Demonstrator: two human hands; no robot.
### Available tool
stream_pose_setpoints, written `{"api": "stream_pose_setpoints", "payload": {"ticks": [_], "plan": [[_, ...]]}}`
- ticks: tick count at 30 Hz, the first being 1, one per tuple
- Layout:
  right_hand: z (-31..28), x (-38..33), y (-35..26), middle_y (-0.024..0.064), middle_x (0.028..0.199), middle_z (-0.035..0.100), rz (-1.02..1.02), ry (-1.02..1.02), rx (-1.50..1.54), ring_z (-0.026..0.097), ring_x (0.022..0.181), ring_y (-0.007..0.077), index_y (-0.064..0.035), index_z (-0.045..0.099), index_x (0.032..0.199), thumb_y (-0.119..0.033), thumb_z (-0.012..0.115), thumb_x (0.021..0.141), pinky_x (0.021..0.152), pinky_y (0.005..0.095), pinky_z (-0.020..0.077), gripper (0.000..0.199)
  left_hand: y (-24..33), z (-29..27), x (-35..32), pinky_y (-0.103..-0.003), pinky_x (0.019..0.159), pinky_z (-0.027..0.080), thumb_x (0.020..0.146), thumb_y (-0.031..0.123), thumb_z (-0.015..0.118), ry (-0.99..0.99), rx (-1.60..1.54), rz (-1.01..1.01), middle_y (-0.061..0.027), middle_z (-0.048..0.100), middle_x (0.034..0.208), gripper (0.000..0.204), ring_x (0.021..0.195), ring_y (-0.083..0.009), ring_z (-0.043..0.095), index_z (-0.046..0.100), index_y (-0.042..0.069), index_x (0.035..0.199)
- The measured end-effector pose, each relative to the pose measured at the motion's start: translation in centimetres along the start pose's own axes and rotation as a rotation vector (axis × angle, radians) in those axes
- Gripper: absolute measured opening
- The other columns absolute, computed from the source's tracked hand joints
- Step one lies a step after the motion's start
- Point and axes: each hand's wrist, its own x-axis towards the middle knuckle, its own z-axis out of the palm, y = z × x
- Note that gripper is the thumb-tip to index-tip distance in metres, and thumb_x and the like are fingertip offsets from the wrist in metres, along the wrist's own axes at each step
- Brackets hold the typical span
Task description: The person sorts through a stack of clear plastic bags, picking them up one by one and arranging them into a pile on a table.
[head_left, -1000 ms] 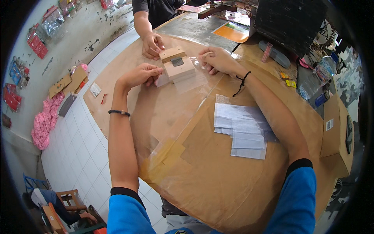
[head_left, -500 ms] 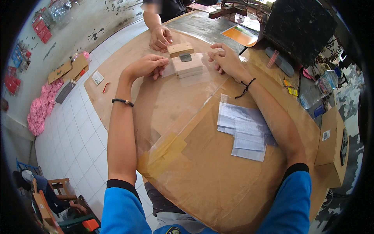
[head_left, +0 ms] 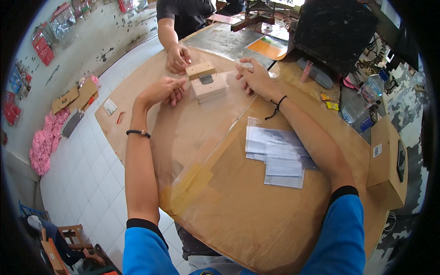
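Now the left hand (head_left: 161,90) rests on the table with its fingers loosely curled, the fingertips just beside the left side of a small wooden block stack (head_left: 209,87); it holds nothing that can be seen. The right hand (head_left: 255,79) lies on the other side of the stack, its fingers bent and pointing toward the right end of it, near but seemingly not gripping; whether a thin clear sheet is pinched under these fingers cannot be told. The stack stands between the two hands, far from the person's body, and its long axis runs roughly left to right, from one hand to the other. Both hands are about equally near, the left one perhaps a little closer. On top of the stack sits a smaller wooden piece (head_left: 200,70) with a dark part under it. A co-worker's hand (head_left: 178,58) rests just behind the stack, touching or almost touching the small piece. The brown table (head_left: 238,215) is covered with clear film, and a pile of clear plastic bags (head_left: 275,156) lies nearer to the right forearm. A cardboard box (head_left: 386,160) stands at the right edge.
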Motion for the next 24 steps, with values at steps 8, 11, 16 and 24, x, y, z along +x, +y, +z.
{"api": "stream_pose_setpoints", "payload": {"ticks": [8, 11, 16, 24], "plan": [[-0.5, 0.5, -1.2, 0.0079, 0.092, 0.066, -0.151, 0.177, 0.204, 0.06, 0.06, 0.0126, -0.004, 0.049, 0.135, -0.038, 0.057, 0.105, 0.044, 0.0292, 0.0526, 0.046, -1.5, -0.1, 1.1, -0.026, 0.05, 0.048, 0.108, 0.041, 0.052, 0.045, -0.046, 0.007, -0.002, 0.064, 0.073, 0.038, 0.053, -0.0112, 0.062, 0.064, 0.006, 0.098], [-4.8, -1.0, -6.9, 0.0068, 0.092, 0.064, -0.391, 0.274, 0.319, 0.059, 0.064, 0.0103, -0.0025, 0.057, 0.127, -0.036, 0.051, 0.107, 0.049, 0.0253, 0.0511, 0.039, -0.7, -0.8, 1.0, -0.027, 0.049, 0.049, 0.107, 0.039, 0.053, 0.124, -0.011, 0.074, -0.0013, 0.064, 0.072, 0.035, 0.052, -0.0112, 0.061, 0.064, 0.006, 0.1], [-7.5, -9.6, -7.6, 0.0107, 0.103, 0.068, -0.493, 0.145, -0.135, 0.065, 0.084, 0.0186, -0.002, 0.061, 0.125, -0.037, 0.052, 0.106, 0.076, 0.033, 0.0538, 0.041, -2.6, -1.4, 1.4, -0.039, 0.054, 0.049, 0.103, 0.033, 0.062, 0.67, 0.479, 0.484, -0.0124, 0.064, 0.071, 0.029, 0.06, -0.0229, 0.067, 0.065, 0.004, 0.1], [-13.0, -25.7, 0.4, 0.0219, 0.148, 0.048, -0.319, -0.104, -0.655, 0.042, 0.14, 0.0393, -0.0031, 0.045, 0.149, -0.06, 0.065, 0.093, 0.118, 0.0503, 0.0298, 0.082, 10.5, 10.8, -4.2, -0.04, 0.101, 0.047, 0.076, 0.043, 0.088, 0.011, 0.417, 0.879, -0.0157, 0.062, 0.132, 0.074, 0.119, -0.0286, 0.059, 0.062, 0.007, 0.135]]}}
